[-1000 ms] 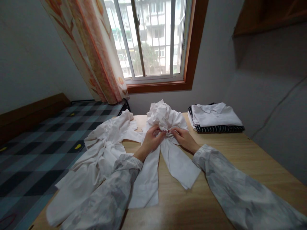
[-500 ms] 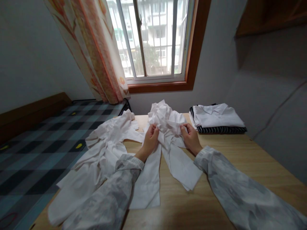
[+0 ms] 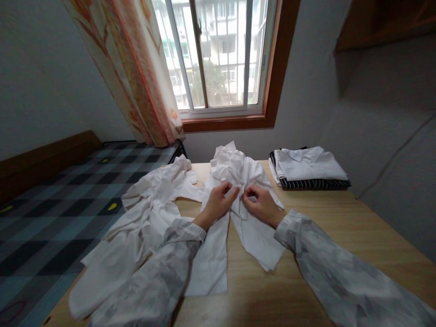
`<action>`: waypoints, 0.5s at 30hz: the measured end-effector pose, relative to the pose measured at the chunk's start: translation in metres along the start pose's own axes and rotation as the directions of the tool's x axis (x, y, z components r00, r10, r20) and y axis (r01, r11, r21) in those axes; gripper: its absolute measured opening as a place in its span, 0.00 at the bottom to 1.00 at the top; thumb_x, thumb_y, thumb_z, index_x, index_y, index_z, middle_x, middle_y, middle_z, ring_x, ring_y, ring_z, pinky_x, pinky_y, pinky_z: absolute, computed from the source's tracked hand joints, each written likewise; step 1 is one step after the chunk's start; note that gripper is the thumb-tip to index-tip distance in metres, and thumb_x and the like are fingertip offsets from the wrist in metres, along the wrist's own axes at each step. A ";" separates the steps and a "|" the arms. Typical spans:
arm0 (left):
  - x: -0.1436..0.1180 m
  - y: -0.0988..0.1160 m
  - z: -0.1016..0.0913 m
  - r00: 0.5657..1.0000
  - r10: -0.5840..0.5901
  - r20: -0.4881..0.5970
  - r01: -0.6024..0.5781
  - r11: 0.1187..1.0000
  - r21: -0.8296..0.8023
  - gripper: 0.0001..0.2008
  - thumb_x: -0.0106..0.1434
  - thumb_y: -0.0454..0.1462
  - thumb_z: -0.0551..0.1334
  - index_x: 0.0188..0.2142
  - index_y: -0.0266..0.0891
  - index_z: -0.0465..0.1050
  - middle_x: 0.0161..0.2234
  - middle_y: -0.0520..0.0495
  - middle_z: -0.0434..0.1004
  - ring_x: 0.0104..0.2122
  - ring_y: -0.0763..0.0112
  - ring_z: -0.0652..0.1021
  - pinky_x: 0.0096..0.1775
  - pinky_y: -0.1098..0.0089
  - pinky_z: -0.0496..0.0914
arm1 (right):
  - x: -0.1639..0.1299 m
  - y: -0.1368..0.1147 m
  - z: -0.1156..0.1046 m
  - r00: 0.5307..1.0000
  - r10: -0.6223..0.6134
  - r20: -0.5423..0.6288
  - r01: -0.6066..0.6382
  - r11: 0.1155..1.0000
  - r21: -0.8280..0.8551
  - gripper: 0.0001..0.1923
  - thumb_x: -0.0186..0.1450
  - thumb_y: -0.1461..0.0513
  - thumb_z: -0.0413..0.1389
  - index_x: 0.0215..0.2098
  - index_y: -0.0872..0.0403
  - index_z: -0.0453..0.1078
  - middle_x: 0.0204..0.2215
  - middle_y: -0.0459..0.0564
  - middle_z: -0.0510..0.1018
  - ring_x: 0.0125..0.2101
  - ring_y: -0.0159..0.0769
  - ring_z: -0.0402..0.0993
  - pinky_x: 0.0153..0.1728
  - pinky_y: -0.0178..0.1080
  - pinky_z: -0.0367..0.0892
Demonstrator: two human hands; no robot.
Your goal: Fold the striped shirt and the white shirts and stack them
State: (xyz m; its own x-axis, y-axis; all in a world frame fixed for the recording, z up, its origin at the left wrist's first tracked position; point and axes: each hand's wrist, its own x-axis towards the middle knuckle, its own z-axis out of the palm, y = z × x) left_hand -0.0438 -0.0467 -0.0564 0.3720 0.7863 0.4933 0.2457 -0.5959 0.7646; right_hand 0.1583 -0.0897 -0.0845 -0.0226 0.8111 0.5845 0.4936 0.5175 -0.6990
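A crumpled white shirt point(image 3: 226, 163) lies on the wooden table, two long flat parts of it spreading toward me. My left hand point(image 3: 220, 202) is closed in a pinch on the cloth near the shirt's middle. Close beside it, my right hand point(image 3: 262, 204) also pinches the cloth, the fingertips of both hands almost meeting. Exactly which bit of the shirt sits between the fingertips is too small to make out. Another rumpled white garment point(image 3: 150, 204) is spread to the left, partly under my left forearm.
At the back right of the table point(image 3: 306, 254) is a stack of folded clothes point(image 3: 309, 165), a white collared shirt on top and black striped cloth below. A bed with a checked cover point(image 3: 68, 204) adjoins the left side. Behind are a curtain point(image 3: 136, 68) and a window point(image 3: 221, 59).
Both hands have come together over the shirt's middle; the right hand moved left, the left slightly right. The cloth that was stretched between them is now gathered at the fingertips.
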 end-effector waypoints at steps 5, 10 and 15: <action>0.000 -0.003 0.001 1.000 -0.029 0.004 0.029 0.999 -0.022 0.18 0.75 0.48 0.65 0.32 0.41 0.68 0.29 0.55 0.66 0.31 0.71 0.67 0.36 0.68 0.62 | -0.001 -0.002 -0.003 0.997 -0.045 -0.068 0.049 0.996 0.069 0.06 0.71 0.61 0.60 0.34 0.48 0.70 0.30 0.44 0.77 0.31 0.39 0.75 0.37 0.41 0.69; 0.000 -0.004 0.002 0.999 0.004 0.041 -0.004 1.000 0.002 0.18 0.73 0.46 0.67 0.30 0.41 0.68 0.28 0.55 0.68 0.30 0.71 0.68 0.35 0.68 0.62 | 0.000 -0.016 -0.007 0.957 -0.245 -0.156 0.240 0.970 -0.046 0.05 0.73 0.62 0.62 0.38 0.48 0.71 0.38 0.50 0.81 0.42 0.45 0.77 0.46 0.47 0.72; -0.001 0.002 -0.001 0.992 0.035 0.124 -0.025 0.996 -0.084 0.19 0.77 0.48 0.65 0.32 0.40 0.72 0.30 0.52 0.73 0.33 0.69 0.71 0.37 0.68 0.66 | 0.000 -0.017 -0.005 0.953 -0.286 -0.100 0.267 0.949 -0.169 0.07 0.71 0.65 0.62 0.38 0.48 0.70 0.35 0.49 0.78 0.40 0.45 0.75 0.42 0.46 0.70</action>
State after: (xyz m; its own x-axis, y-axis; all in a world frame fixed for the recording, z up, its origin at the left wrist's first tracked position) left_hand -0.0441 -0.0487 -0.0549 0.4885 0.7384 0.4649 0.1601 -0.5996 0.7842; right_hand 0.1544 -0.0997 -0.0704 -0.0758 0.5978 0.7981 0.6094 0.6613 -0.4374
